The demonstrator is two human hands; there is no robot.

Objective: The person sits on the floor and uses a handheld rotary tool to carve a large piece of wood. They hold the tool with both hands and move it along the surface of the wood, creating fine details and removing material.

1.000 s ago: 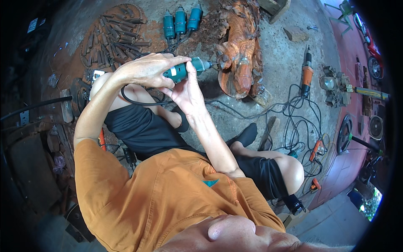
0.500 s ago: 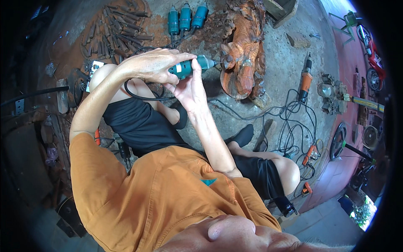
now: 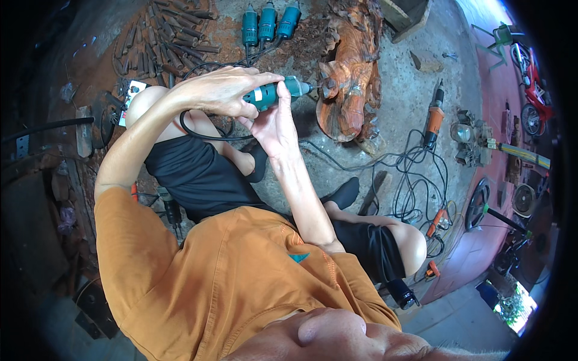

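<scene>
Die grinder (image 3: 268, 98), white label (image 3: 257, 95) illegible, clamped in fingers of left hand (image 3: 218, 94) and right hand (image 3: 273, 130).
Wood carving (image 3: 349, 72) just right; three teal grinders (image 3: 267, 24) far.

Toward 12 o'clock, the die grinder (image 3: 267, 98) is teal with a white label (image 3: 257, 95); three other die grinders (image 3: 267, 25), farther out at 12, repeat the teal. The wood carving (image 3: 349, 78) at 1 o'clock is reddish brown, streaked with darker grain bands. At 2 o'clock, a corded power tool (image 3: 434, 118) pairs orange with black, and a motorcycle (image 3: 532, 90) shows red. The shirt (image 3: 192, 265) at 7 o'clock is ochre with a teal triangle (image 3: 298, 257) and orange stitching; the shorts (image 3: 192, 171) are black.
</scene>
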